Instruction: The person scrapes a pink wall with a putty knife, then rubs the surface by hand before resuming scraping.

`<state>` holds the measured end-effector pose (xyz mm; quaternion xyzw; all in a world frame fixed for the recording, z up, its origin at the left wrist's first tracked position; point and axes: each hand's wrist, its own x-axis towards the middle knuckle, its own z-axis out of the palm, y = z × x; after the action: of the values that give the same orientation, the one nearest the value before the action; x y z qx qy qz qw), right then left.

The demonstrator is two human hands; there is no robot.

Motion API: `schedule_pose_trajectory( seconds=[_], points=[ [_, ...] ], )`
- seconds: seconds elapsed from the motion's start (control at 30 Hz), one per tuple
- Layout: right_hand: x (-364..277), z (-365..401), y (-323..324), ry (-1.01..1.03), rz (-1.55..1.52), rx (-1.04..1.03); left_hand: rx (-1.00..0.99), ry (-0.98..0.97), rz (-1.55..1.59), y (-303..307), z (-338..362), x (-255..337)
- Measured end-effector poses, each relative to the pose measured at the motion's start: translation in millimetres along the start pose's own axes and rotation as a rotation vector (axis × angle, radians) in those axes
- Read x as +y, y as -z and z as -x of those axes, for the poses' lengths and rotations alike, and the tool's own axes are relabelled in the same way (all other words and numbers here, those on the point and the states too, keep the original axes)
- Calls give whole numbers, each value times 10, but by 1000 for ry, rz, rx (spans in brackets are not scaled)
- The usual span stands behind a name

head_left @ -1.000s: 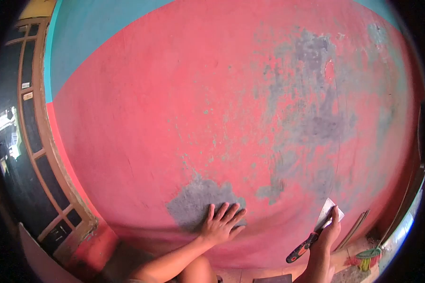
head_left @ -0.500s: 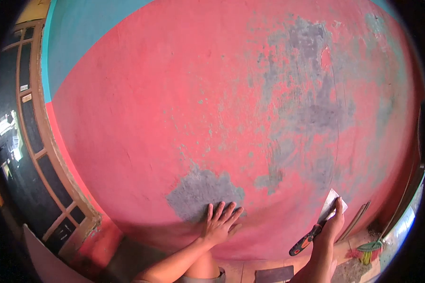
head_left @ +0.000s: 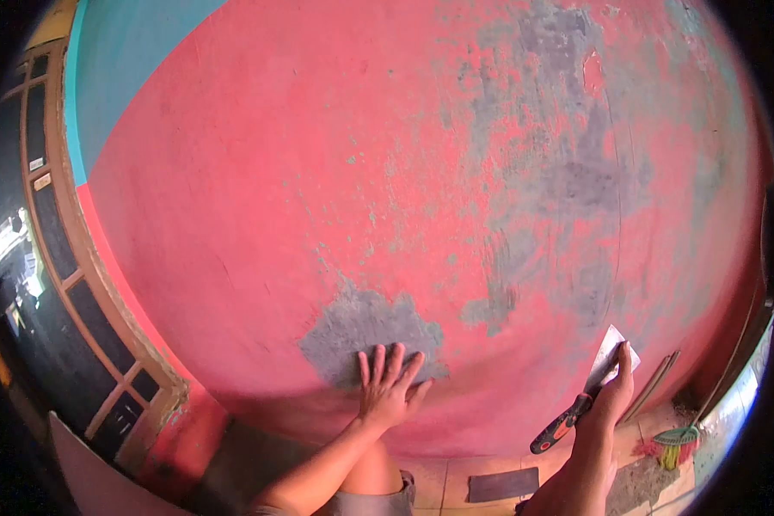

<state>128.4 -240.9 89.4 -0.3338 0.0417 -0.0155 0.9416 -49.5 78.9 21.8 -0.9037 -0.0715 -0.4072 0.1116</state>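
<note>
My left hand (head_left: 387, 396) is spread against the pink wall (head_left: 215, 224), its fingers over the lower part of a bare grey patch (head_left: 344, 331). In my right hand (head_left: 609, 401), at the lower right, is a paint scraper (head_left: 562, 424). Its flat metal blade points upward, with my thumb along it, while the black and orange handle slants down to the left. The blade overlaps the wall's lower right part in this view. Above it the paint is worn away in large grey and greenish areas (head_left: 580, 185).
A wood-framed door or window (head_left: 56, 224) with dark panes stands at the left. On the tiled floor lie a dark flat piece (head_left: 503, 484) and a broom head (head_left: 675, 443) with coloured bristles. Thin sticks (head_left: 649, 387) lean by the right corner.
My left hand has slid slightly up and left over the grey patch. The scraper in my right hand is a little higher and further right, and the view has tilted slightly.
</note>
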Motion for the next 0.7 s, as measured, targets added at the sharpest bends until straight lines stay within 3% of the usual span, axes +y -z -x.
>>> schedule_pose_trajectory(
  seconds=[0.37,0.53,0.6,0.7],
  points=[
    [91,17,30,-48,70,6,104,95,36,196,-33,-37],
    [433,294,-182,37,240,-42,255,-41,342,290,-91,185],
    [642,449,-224,-35,322,-101,330,-86,521,308,-194,438],
    [872,718,-330,-146,449,-274,-69,247,1030,238,-262,734]
  ],
)
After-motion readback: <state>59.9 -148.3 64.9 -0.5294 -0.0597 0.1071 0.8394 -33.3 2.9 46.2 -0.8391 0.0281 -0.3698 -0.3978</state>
